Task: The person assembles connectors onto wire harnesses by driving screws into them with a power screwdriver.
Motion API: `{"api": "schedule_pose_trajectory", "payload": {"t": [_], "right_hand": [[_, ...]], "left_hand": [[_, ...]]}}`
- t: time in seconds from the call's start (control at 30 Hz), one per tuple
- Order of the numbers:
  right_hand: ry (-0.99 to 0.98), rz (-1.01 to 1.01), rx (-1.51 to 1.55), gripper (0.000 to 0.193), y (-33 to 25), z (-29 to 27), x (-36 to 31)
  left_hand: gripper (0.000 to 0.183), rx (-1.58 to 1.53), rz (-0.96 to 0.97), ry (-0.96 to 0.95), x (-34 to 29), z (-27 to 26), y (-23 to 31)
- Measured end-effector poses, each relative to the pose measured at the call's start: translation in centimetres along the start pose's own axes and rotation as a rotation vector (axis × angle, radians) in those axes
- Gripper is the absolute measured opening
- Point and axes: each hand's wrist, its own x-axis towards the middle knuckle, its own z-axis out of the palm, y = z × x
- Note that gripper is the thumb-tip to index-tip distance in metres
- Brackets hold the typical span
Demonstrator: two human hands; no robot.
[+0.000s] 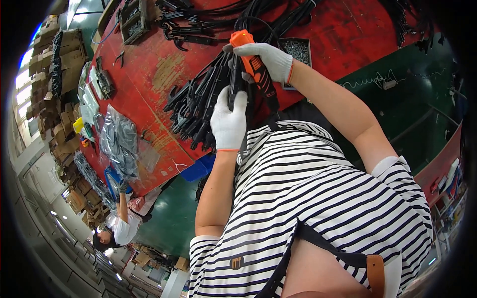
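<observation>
My left hand (229,121), in a white glove with an orange cuff, grips a slim black plastic part (233,84). My right hand (271,58), gloved the same way, is wrapped round an orange and black power screwdriver (255,67) held just right of that part. The tool's tip is hidden, so I cannot tell whether it touches the part. Under and left of my hands, a heap of similar black plastic parts (198,97) lies on the worn red table (144,82). Beside my right wrist stands a box of small metal screws (296,49).
Black cables (258,12) with plastic ends spread along the table's far side. Another box of small hardware (133,25) sits far left. Bagged grey parts (119,139) lie on the left, near a blue bin (198,168) at the table edge. A co-worker (119,228) works beyond.
</observation>
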Motion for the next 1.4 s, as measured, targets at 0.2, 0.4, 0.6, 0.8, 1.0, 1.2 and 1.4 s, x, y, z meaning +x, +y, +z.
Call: {"api": "schedule_pose_trajectory", "payload": {"t": [0.2, 0.4, 0.6, 0.8, 1.0, 1.2, 1.4], "right_hand": [[0.019, -0.057, -0.161, 0.04, -1.4, -0.8, -1.2], [0.06, -0.174, -0.257, 0.041, -2.6, -1.1, -3.2], [0.068, -0.238, -0.31, 0.042, -2.7, -1.6, -3.6], [0.101, -0.328, -0.297, 0.042, -2.3, -2.1, -3.2], [0.071, -0.323, -0.231, 0.039, -2.6, -2.5, -3.5], [0.147, -0.291, -0.306, 0.037, -3.4, -3.6, -4.4], [0.571, -0.486, -0.178, 0.032, -7.6, -5.1, -8.6]], "left_hand": [[0.043, -1.221, -0.723, -0.669, 0.9, -0.6, 1.4], [0.048, -1.316, -0.683, -0.621, 1.4, 1.9, 1.4], [0.057, -1.594, -0.686, -0.818, 1.9, 2.3, 2.0], [0.044, -1.611, -0.606, -0.8, 2.5, 3.0, 0.8], [0.049, -1.518, -0.577, -0.808, 3.5, 3.1, 1.0], [0.039, -1.582, -0.673, -0.852, 4.1, 3.3, 0.1], [0.042, -1.475, -0.688, -0.806, 5.2, 2.8, -1.9]]}}
